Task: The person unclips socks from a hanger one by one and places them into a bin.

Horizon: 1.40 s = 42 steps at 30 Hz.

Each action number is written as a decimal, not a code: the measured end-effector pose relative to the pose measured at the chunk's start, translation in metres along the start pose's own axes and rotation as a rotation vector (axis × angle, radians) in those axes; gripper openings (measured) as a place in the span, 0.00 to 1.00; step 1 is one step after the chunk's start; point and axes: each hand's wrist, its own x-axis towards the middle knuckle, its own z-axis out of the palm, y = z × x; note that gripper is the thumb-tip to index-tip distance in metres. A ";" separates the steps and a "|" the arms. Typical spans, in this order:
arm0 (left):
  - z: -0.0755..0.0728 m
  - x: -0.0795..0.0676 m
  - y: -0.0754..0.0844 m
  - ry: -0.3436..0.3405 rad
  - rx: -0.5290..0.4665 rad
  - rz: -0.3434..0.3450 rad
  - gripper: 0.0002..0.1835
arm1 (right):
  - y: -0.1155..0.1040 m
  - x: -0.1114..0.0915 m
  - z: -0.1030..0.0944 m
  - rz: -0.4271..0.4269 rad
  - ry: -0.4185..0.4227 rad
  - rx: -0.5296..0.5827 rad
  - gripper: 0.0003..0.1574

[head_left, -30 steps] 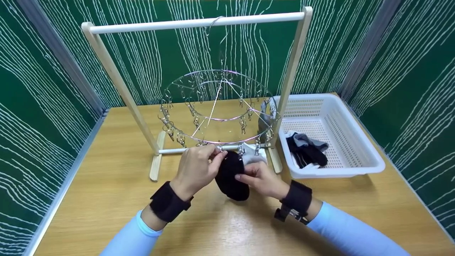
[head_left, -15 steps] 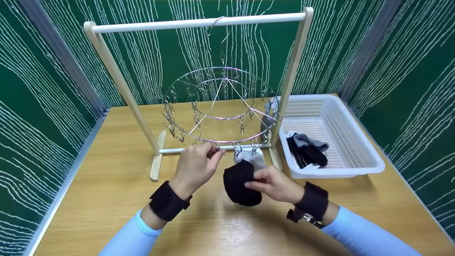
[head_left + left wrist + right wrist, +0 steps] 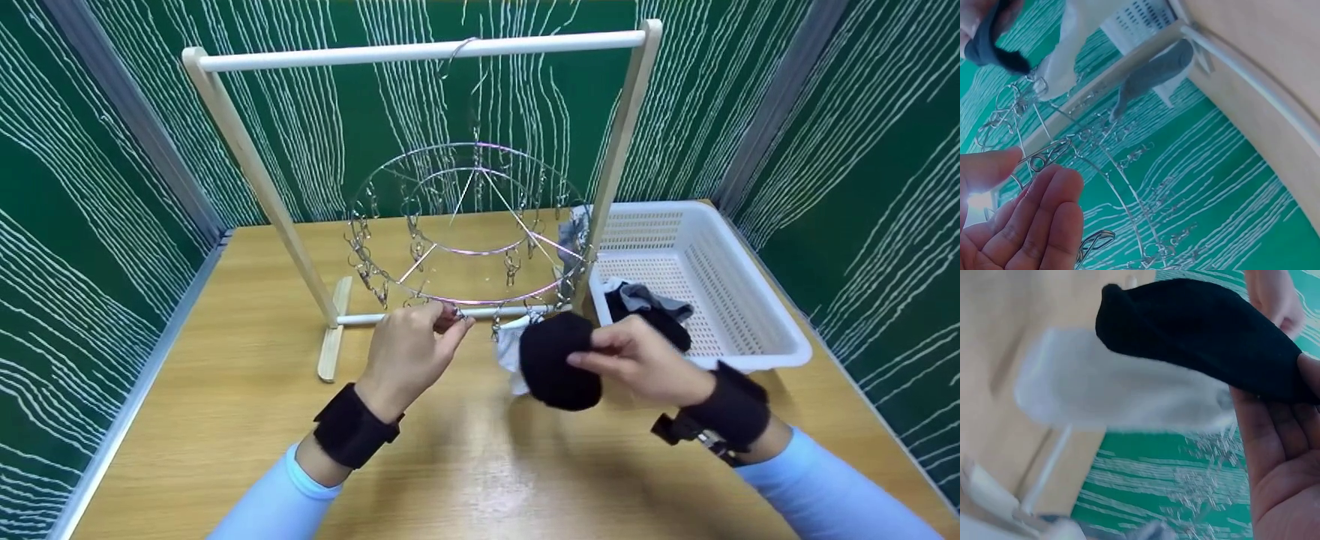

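My left hand (image 3: 409, 352) pinches a metal clip (image 3: 1050, 154) between thumb and fingers at the near edge of a round wire hanger (image 3: 510, 301). Nothing hangs from that clip. To its right, my right hand (image 3: 652, 364) holds a black sock (image 3: 559, 367) by one side, fingers behind it and thumb in front. The sock is apart from the clips and partly covers a white and grey sock (image 3: 508, 349) hanging from the hanger. Farther round on the right hangs a grey sock (image 3: 568, 236), partly behind the rack post.
A wooden rack with a white crossbar (image 3: 337, 56) carries the hanger by its hook. Several more clips dangle round both rings. Right of the rack, a white plastic basket (image 3: 720, 277) holds a small heap of black and grey socks (image 3: 649, 298). Green walls enclose the table (image 3: 247, 420).
The black sock has come away from the clip, moving right with my right hand and uncovering, then overlapping, the white and grey sock. My left hand stays at the clip; the hanger has swung slightly.
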 end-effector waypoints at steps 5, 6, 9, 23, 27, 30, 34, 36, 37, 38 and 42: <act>0.000 0.000 0.000 0.003 0.013 -0.004 0.08 | -0.006 -0.003 -0.025 0.023 0.039 -0.002 0.09; -0.001 0.000 0.000 0.002 0.014 -0.005 0.07 | -0.006 -0.004 -0.030 0.012 0.048 -0.011 0.09; -0.001 0.000 0.000 -0.003 0.013 -0.003 0.07 | -0.005 -0.005 -0.044 0.006 0.087 -0.032 0.10; -0.001 0.001 0.003 -0.009 0.006 -0.004 0.08 | 0.022 -0.004 -0.120 0.339 0.289 -0.431 0.31; 0.000 0.002 0.003 -0.009 0.002 -0.002 0.08 | 0.036 -0.002 -0.135 0.350 0.319 -0.559 0.31; 0.000 0.001 0.002 -0.009 0.001 -0.001 0.08 | 0.049 0.000 -0.143 0.377 0.330 -0.654 0.31; 0.001 0.001 0.001 -0.017 -0.008 -0.001 0.08 | 0.067 0.003 -0.148 0.425 0.304 -0.756 0.28; 0.001 0.001 0.001 -0.019 -0.010 -0.001 0.08 | 0.076 0.005 -0.148 0.447 0.272 -0.795 0.25; 0.001 0.001 0.001 -0.020 -0.010 -0.001 0.08 | 0.080 0.006 -0.148 0.458 0.251 -0.811 0.23; 0.000 0.001 0.001 -0.020 -0.011 0.000 0.08 | 0.084 0.007 -0.147 0.468 0.228 -0.827 0.21; 0.000 0.001 0.002 -0.015 -0.007 -0.004 0.08 | 0.100 0.009 -0.142 0.467 0.137 -0.874 0.13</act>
